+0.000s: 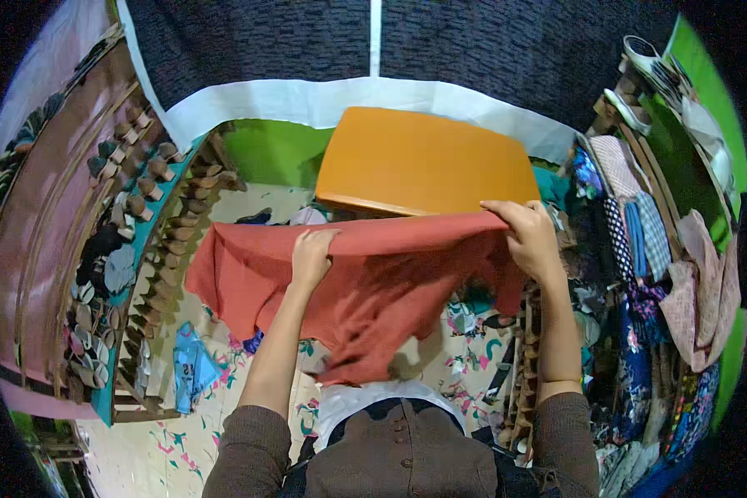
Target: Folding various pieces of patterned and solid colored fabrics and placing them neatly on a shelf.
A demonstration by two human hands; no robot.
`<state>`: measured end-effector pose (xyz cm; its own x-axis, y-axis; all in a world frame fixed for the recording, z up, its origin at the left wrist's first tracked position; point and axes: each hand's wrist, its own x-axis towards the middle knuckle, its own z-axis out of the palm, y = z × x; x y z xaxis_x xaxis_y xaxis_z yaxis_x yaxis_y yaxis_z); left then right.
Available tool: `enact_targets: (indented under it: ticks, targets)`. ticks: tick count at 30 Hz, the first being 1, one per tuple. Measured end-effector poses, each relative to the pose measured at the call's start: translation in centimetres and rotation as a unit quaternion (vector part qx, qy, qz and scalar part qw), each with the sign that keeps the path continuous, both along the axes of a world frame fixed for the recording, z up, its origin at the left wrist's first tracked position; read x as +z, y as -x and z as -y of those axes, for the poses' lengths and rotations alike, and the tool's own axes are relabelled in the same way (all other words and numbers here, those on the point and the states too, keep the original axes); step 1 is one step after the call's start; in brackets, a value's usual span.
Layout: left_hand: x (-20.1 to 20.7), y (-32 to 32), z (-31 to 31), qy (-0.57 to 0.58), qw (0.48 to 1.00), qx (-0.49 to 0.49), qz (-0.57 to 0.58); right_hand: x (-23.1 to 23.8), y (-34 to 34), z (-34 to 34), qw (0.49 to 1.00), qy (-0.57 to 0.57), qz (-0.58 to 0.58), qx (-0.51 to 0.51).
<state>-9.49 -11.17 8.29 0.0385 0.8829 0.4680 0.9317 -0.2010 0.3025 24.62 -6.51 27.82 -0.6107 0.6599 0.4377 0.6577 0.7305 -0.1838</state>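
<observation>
A rust-red cloth point(373, 274) is stretched between my hands, its upper edge running nearly level and its lower part hanging in folds toward my lap. My left hand point(312, 257) is closed on the cloth left of its middle, and a flap spreads out beyond it. At the cloth's right end, my right hand point(533, 236) grips the upper edge between thumb and fingers. Just behind the cloth stands an orange-topped table point(427, 162), its front edge partly hidden by the fabric.
On the left, wooden racks point(133, 332) carry rows of shoe lasts. Patterned fabrics point(631, 224) hang at the right, below white shoes point(628, 112). Colourful scraps litter the floor point(162, 448), where a blue plastic packet point(191, 365) lies. A dark curtain point(266, 41) hangs behind the table.
</observation>
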Motion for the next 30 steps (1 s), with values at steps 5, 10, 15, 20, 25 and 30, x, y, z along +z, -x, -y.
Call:
enact_targets:
  ticks: [5, 10, 15, 20, 25, 30]
  targets:
    - [2.2, -3.5, -1.6, -0.012, 0.999, -0.017, 0.05, 0.7, -6.5, -0.8, 0.991, -0.087, -0.027, -0.103]
    - [-0.1, -3.4, -0.7, 0.088, 0.995, -0.032, -0.037, 3.0, -12.0, -2.2, 0.968, -0.122, -0.157, -0.154]
    - [0.8, -9.9, -1.4, 0.126, 0.987, -0.076, 0.06, 3.5, -17.9, -3.6, 0.926, -0.164, -0.236, -0.244]
    - [2.2, -13.2, -2.1, 0.062, 0.982, -0.092, 0.151, 4.6, -22.0, -2.9, 0.881, -0.289, -0.18, -0.328]
    - [5.1, -13.0, -3.9, -0.056, 0.987, -0.063, 0.138, 6.3, -23.0, -2.9, 0.859, -0.313, -0.179, -0.363]
    - [8.7, -9.9, -7.6, -0.136, 0.986, -0.063, 0.069, 6.1, -22.7, -6.2, 0.857, -0.329, -0.194, -0.345]
